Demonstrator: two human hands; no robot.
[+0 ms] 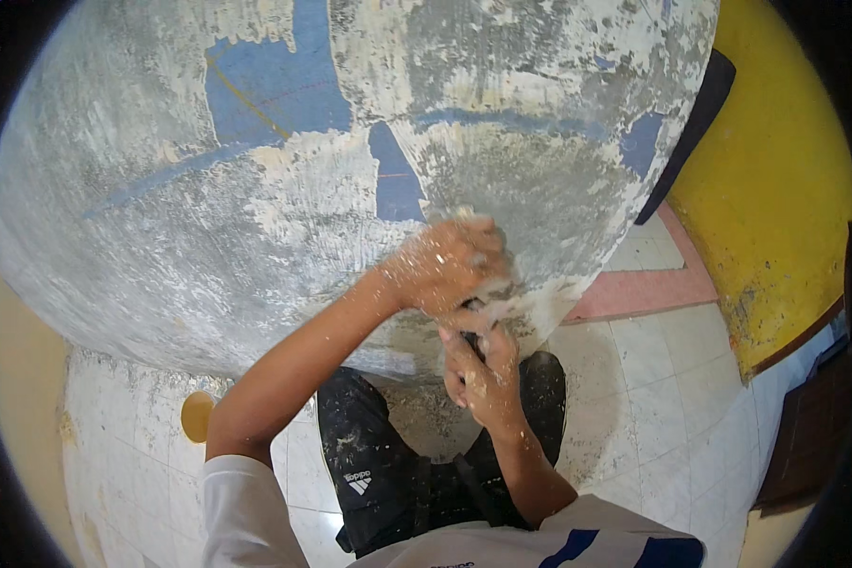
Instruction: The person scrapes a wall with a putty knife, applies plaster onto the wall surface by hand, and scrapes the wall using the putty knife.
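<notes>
My left hand, flecked with white residue and a little blurred, is closed with its knuckles against the lower part of a large, rounded, patchy grey-and-white surface. Whatever lies under its fingers is hard to make out. Just below it, my right hand grips a dark, narrow tool handle, whose upper end runs under the left hand. The tool's kind cannot be told. Blue patches with thin yellow and red lines show among the rough white coating.
Below the rounded surface is a white tiled floor with dust and crumbs on it. A round yellow object lies at lower left. At right stand a curved yellow surface, a dark-edged panel and a pink floor border.
</notes>
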